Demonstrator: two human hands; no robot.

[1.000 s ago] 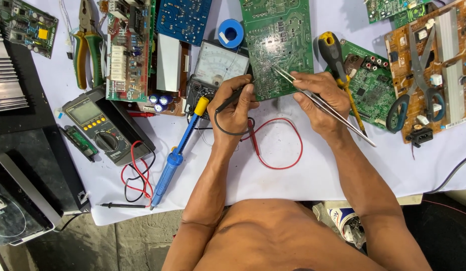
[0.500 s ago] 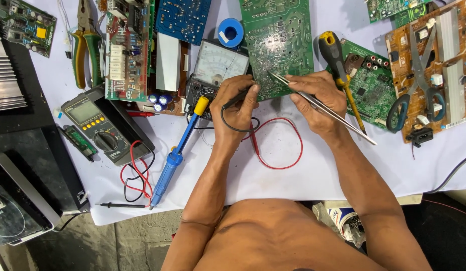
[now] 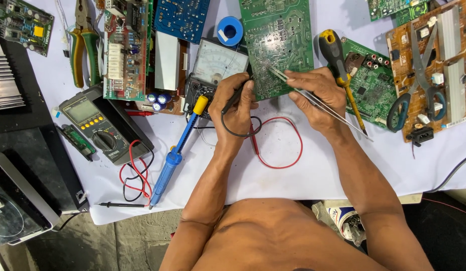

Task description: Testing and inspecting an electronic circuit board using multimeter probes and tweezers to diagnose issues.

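Hidden or cut off, for your check:
- Green board (image 3: 280, 45): top past the frame edge; near edge under your left hand (image 3: 236, 108).
- Probe (image 3: 234, 99): tip hidden by your fingers.
- Tweezers (image 3: 318, 103): middle under your right hand (image 3: 315, 95).
- Meter (image 3: 213, 68): lower part covered.
- Board parts: too small to tell.

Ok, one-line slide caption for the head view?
Left hand holds a black probe, right hand metal tweezers, both at a green circuit board.
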